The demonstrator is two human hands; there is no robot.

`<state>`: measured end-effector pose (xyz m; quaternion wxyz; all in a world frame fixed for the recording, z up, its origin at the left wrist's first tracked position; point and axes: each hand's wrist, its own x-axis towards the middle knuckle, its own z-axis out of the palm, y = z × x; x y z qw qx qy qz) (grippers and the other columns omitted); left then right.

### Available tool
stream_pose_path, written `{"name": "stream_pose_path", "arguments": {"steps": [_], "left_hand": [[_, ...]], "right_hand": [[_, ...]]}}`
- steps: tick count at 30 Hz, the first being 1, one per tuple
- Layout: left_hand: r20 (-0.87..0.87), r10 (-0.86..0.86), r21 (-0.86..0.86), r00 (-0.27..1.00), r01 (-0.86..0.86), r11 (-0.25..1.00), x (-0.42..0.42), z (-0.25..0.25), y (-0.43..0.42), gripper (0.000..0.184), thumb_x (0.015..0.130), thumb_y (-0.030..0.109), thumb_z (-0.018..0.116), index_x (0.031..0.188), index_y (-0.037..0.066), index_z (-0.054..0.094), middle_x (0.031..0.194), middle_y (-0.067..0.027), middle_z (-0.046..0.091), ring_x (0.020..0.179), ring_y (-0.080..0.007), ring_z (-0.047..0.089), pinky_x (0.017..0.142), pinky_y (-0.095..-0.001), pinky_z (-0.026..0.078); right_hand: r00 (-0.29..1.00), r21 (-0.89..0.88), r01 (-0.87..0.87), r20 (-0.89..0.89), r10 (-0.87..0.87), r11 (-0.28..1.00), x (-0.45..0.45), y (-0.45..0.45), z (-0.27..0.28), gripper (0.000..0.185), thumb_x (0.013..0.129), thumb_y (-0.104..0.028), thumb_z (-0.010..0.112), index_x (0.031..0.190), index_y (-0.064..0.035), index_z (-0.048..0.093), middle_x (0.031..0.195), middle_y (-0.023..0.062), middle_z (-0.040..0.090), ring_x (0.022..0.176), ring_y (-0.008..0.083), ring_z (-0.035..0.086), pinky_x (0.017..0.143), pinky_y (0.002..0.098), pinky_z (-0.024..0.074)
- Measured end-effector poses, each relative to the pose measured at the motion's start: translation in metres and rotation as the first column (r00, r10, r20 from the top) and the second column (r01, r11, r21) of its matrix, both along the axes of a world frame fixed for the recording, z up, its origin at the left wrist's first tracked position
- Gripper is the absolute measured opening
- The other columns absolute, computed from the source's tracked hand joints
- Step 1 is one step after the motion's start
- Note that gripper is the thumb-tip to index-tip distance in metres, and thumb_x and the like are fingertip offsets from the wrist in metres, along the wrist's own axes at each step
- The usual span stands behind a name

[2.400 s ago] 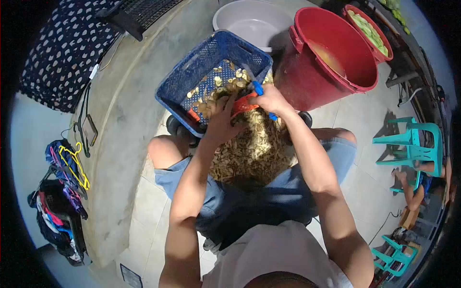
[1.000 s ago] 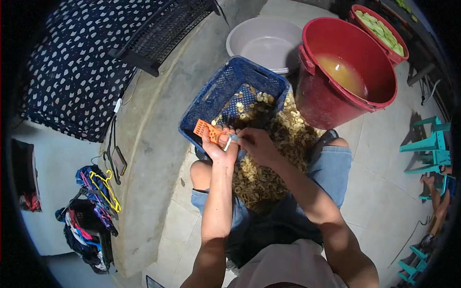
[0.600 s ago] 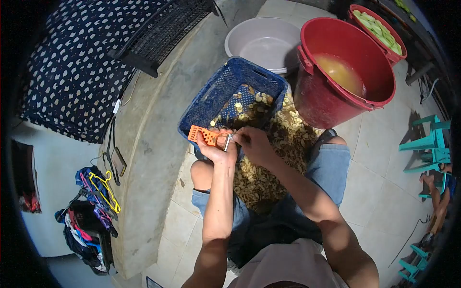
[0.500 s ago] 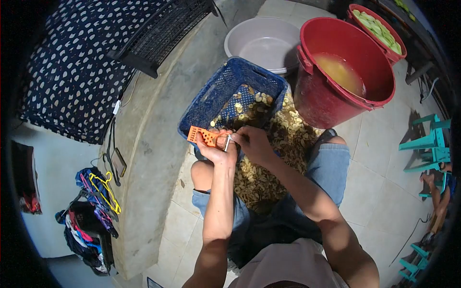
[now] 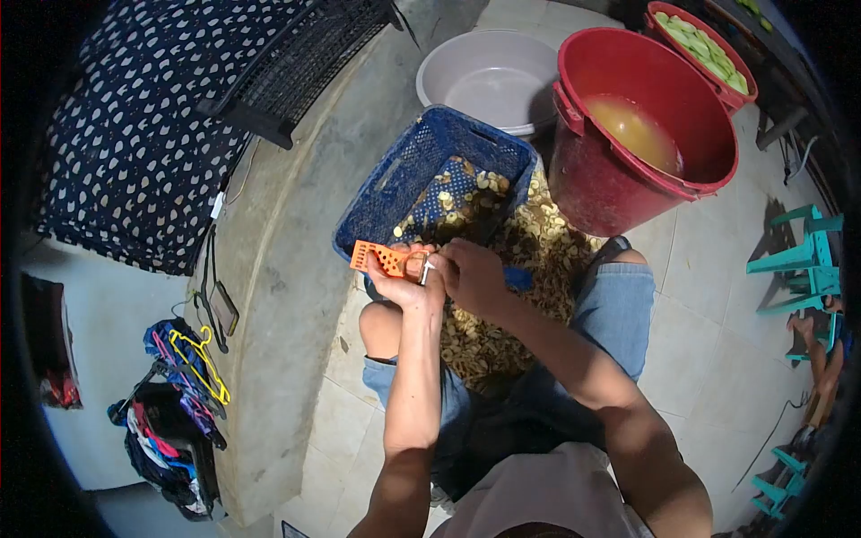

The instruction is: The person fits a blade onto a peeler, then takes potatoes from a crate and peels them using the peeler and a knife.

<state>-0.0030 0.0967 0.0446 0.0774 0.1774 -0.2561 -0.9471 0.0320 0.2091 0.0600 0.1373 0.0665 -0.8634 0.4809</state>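
Observation:
My left hand (image 5: 408,285) is wrapped round an orange plastic hand grater (image 5: 381,258) with rows of holes and a metal strip near its lower end. Close against that metal end, my right hand (image 5: 473,276) has its fingers pinched together; whatever lies between the fingertips is hidden. Both hands are over the near edge of a blue mesh crate (image 5: 381,193) that has pale, roundish slices on its bottom. Between my knees spreads a heap of brown and yellowish pieces (image 5: 484,345), with a small blue object (image 5: 517,279) on it.
Beyond the crate stand a grey basin (image 5: 466,76), a red bucket (image 5: 587,179) with yellowish liquid, and a red tub (image 5: 749,92) of pale green pieces. A concrete ledge (image 5: 278,296) runs along the left. Teal stools (image 5: 798,260) and another person's arm (image 5: 821,368) are at the right.
My right hand has turned slightly and its fingers have curled closer to the grater. More of the small blue object shows beside it. My left hand keeps its hold.

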Motion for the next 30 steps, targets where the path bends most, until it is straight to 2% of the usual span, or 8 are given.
{"name": "stream_pose_path", "arguments": {"steps": [3, 6, 10, 13, 16, 25, 27, 30], "left_hand": [[-0.055, 0.023, 0.087, 0.998, -0.018, 0.996, 0.000, 0.004, 0.004, 0.047, 0.093, 0.050, 0.040, 0.076, 0.008, 0.053, 0.065, -0.0055, 0.055, 0.062, -0.0250, 0.056, 0.059, -0.0413, 0.048], [-0.012, 0.029, -0.012, 1.000, -0.029, 0.999, 0.004, 0.005, 0.003, 0.048, 0.093, 0.050, 0.040, 0.075, 0.008, 0.053, 0.065, -0.0058, 0.055, 0.062, -0.0252, 0.057, 0.060, -0.0425, 0.048], [-0.047, 0.020, 0.073, 0.999, -0.017, 0.997, 0.002, 0.004, 0.002, 0.048, 0.093, 0.050, 0.040, 0.073, 0.008, 0.053, 0.064, -0.0061, 0.055, 0.062, -0.0251, 0.057, 0.061, -0.0436, 0.048], [-0.057, 0.035, 0.039, 0.998, -0.033, 0.999, 0.002, 0.010, 0.004, 0.048, 0.093, 0.049, 0.041, 0.071, 0.008, 0.053, 0.064, -0.0061, 0.055, 0.063, -0.0247, 0.056, 0.061, -0.0431, 0.047], [-0.027, 0.012, 0.105, 1.000, -0.010, 0.994, 0.002, 0.009, 0.004, 0.049, 0.093, 0.050, 0.041, 0.071, 0.008, 0.054, 0.063, -0.0052, 0.055, 0.063, -0.0247, 0.056, 0.062, -0.0430, 0.046], [0.004, 0.014, 0.069, 1.000, -0.014, 0.998, 0.000, 0.005, 0.000, 0.051, 0.092, 0.052, 0.041, 0.070, 0.007, 0.053, 0.063, -0.0064, 0.054, 0.063, -0.0251, 0.055, 0.063, -0.0427, 0.046], [-0.001, 0.017, 0.087, 1.000, -0.017, 0.996, -0.001, 0.011, 0.005, 0.051, 0.092, 0.052, 0.042, 0.070, 0.007, 0.053, 0.063, -0.0064, 0.054, 0.062, -0.0257, 0.055, 0.063, -0.0431, 0.046], [0.034, 0.047, 0.120, 0.998, -0.051, 0.991, 0.003, 0.014, 0.006, 0.051, 0.091, 0.053, 0.043, 0.071, 0.007, 0.053, 0.064, -0.0062, 0.054, 0.060, -0.0264, 0.054, 0.060, -0.0433, 0.046]], "right_hand": [[0.997, -0.077, 0.051, -0.053, -0.055, 0.996, -0.006, 0.004, 0.000, 0.025, 0.090, -0.026, 0.056, 0.079, -0.0041, 0.061, 0.077, 0.0133, 0.059, 0.068, 0.0333, 0.061, 0.061, 0.0451, 0.0485], [0.999, -0.034, 0.001, -0.052, -0.003, 0.999, 0.006, -0.003, 0.006, 0.023, 0.089, -0.024, 0.056, 0.079, -0.0039, 0.061, 0.077, 0.0134, 0.059, 0.069, 0.0332, 0.061, 0.061, 0.0440, 0.0490], [0.999, -0.041, 0.042, 0.023, -0.041, 0.998, -0.001, 0.000, -0.002, 0.022, 0.089, -0.024, 0.056, 0.080, -0.0047, 0.061, 0.077, 0.0137, 0.059, 0.070, 0.0331, 0.062, 0.061, 0.0432, 0.0494], [0.998, -0.083, -0.010, -0.065, 0.005, 0.996, 0.005, -0.005, -0.001, 0.023, 0.089, -0.026, 0.056, 0.080, -0.0058, 0.061, 0.076, 0.0139, 0.059, 0.070, 0.0336, 0.062, 0.061, 0.0433, 0.0488], [0.997, -0.053, -0.011, 0.070, 0.015, 0.999, 0.002, 0.001, 0.000, 0.024, 0.089, -0.029, 0.056, 0.082, -0.0069, 0.061, 0.078, 0.0142, 0.060, 0.072, 0.0343, 0.062, 0.064, 0.0442, 0.0492], [0.997, -0.013, 0.059, -0.059, -0.059, 0.998, 0.000, -0.005, -0.009, 0.024, 0.088, -0.028, 0.057, 0.085, -0.0057, 0.064, 0.083, 0.0141, 0.063, 0.077, 0.0322, 0.065, 0.066, 0.0411, 0.0515], [0.984, -0.131, -0.036, -0.175, 0.013, 0.991, 0.013, -0.011, 0.001, 0.013, 0.086, -0.017, 0.062, 0.079, -0.0056, 0.062, 0.069, 0.0118, 0.056, 0.062, 0.0299, 0.060, 0.056, 0.0396, 0.0464], [0.988, -0.084, 0.070, -0.134, -0.081, 0.994, -0.006, 0.002, 0.000, 0.015, 0.086, -0.018, 0.063, 0.078, -0.0057, 0.061, 0.069, 0.0116, 0.056, 0.062, 0.0298, 0.060, 0.055, 0.0394, 0.0461]]}}
